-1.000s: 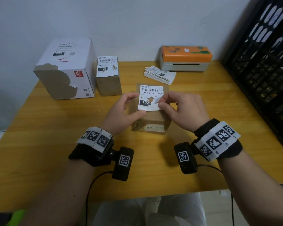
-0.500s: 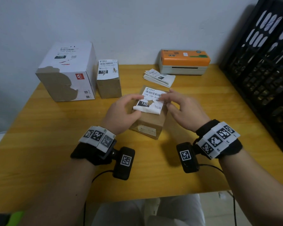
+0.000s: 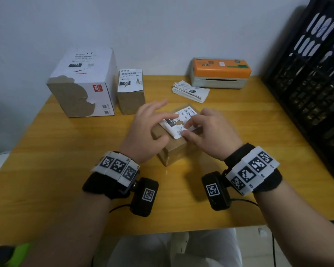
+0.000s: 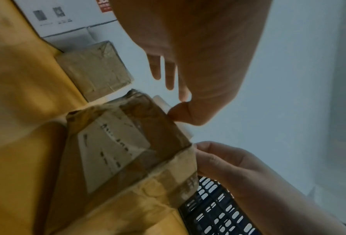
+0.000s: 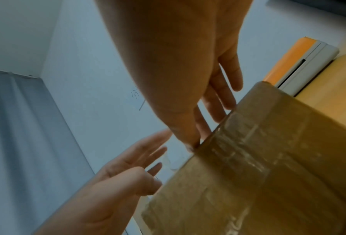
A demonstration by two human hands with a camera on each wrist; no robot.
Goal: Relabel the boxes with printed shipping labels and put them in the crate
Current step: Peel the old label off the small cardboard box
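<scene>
A small brown taped box stands mid-table, turned corner-on to me. A torn white shipping label lies on its top. My left hand is at the box's left side, its fingers straight and spread above the top and its thumb against the box. In the left wrist view the left hand has its thumb tip at the top edge of the box. My right hand pinches the label's near corner between thumb and forefinger. The right wrist view shows the right hand at the box edge.
A large white box and a small labelled brown box stand at the back left. A stack of printed labels lies before the orange label printer. A black crate stands along the right edge of the wooden table.
The box has been turned so that a corner faces me. My left fingers have lifted off the label and straightened. My right fingers have shifted to the label's near corner.
</scene>
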